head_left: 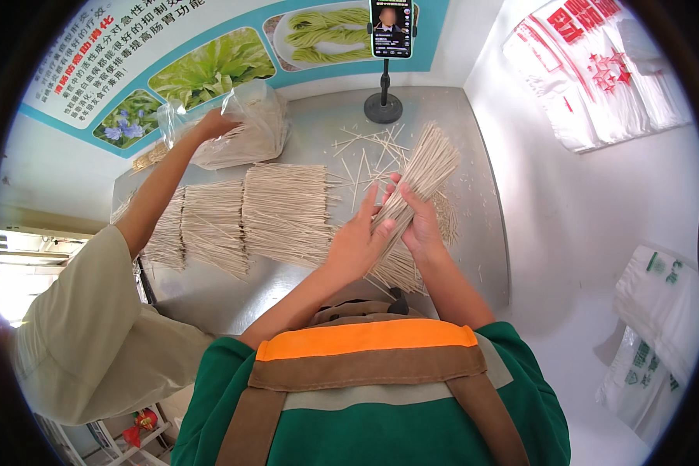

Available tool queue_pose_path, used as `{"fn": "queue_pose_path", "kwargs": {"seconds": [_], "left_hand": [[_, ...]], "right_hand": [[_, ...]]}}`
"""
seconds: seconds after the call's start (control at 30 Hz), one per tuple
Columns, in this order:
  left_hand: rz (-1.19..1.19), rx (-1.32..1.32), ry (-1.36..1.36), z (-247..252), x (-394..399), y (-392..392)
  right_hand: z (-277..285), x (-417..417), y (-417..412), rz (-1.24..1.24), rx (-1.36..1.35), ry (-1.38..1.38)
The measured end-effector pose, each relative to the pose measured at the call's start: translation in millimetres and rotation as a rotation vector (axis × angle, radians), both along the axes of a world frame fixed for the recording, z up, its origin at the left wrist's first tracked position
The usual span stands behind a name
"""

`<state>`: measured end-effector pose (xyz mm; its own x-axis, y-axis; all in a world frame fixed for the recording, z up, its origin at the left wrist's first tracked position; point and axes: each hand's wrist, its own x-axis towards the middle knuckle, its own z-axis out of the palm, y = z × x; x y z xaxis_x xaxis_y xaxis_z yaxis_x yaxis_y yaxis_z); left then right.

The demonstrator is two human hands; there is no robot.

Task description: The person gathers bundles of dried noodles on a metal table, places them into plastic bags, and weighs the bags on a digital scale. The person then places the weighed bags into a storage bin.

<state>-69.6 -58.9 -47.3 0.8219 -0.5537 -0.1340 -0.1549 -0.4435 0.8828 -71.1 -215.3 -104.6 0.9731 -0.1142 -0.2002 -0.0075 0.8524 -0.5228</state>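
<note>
A thick bundle of dried noodle sticks [431, 160] is tilted, its upper end leaning to the right. My right hand [422, 224] grips the bundle from the right, thumb along the front. My left hand [355, 244] steadies the lower left side, its thumb on the sticks and its fingers partly behind them. Beneath my hands lies a pile of similar sticks [399, 271], partly hidden by them. To the left, a broad stack of dried noodles [285, 198] adjoins a middle stack [212, 204] and one further left [166, 233].
Loose sticks and broken bits [373, 151] scatter over the metal table [472, 128]. A phone [391, 29] on a round-based stand [383, 109] is behind. At left, a co-worker's arm [169, 169] reaches into a clear plastic bag [250, 131]. Plastic bags [611, 76] hang on the right wall.
</note>
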Motion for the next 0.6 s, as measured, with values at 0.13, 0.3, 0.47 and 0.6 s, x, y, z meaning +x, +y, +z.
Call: {"fn": "queue_pose_path", "kwargs": {"seconds": [0.13, 0.3, 0.47, 0.6], "left_hand": [[0.091, -0.304, 0.449, -16.1, 16.2, 5.7], [-0.097, 0.212, 0.089, 3.8, 5.4, -0.9], [-0.073, 0.462, -0.236, -2.5, 4.0, 4.0], [-0.124, 0.340, -0.386, 20.0, 5.2, 7.1]], "right_hand": [[23.6, -1.0, 12.5, -0.155, -0.042, -0.042], [22.2, -0.9, 12.7, -0.081, -0.076, -0.063], [40.1, -3.8, 4.0, 0.004, 0.108, -0.107], [25.0, 7.7, -11.5, -0.093, 0.139, -0.092]]}}
